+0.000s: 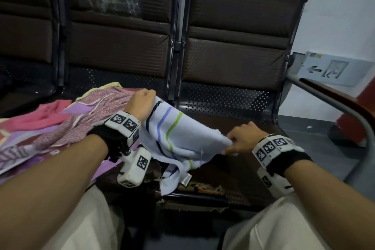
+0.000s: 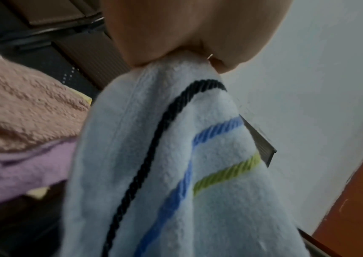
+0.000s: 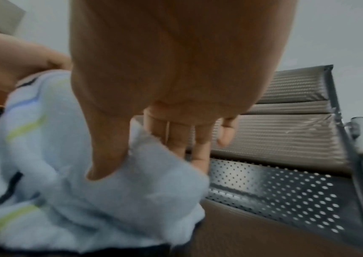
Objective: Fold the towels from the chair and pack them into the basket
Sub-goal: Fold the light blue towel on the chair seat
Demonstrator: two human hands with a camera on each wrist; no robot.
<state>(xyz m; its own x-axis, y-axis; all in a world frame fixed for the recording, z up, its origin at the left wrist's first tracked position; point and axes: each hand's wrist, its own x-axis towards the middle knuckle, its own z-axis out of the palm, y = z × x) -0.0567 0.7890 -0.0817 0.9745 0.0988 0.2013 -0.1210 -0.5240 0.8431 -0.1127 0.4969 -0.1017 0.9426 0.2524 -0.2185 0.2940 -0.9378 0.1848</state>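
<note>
A pale blue towel (image 1: 178,138) with navy, blue and green stripes hangs stretched between my two hands above the brown chair seat (image 1: 233,128). My left hand (image 1: 142,101) grips its far corner in a fist; the left wrist view shows the towel (image 2: 176,165) bunched under my left hand (image 2: 187,43). My right hand (image 1: 241,138) pinches the near edge between thumb and fingers, and in the right wrist view my thumb lies on top of the towel (image 3: 110,200). A lower corner with a label dangles toward the seat's front edge. No basket is in view.
A heap of pink, purple and patterned towels (image 1: 67,126) covers the middle seat at left. Dark chair backs (image 1: 233,36) stand behind. A metal armrest (image 1: 334,103) curves along the right. My knees in light trousers (image 1: 274,225) sit below.
</note>
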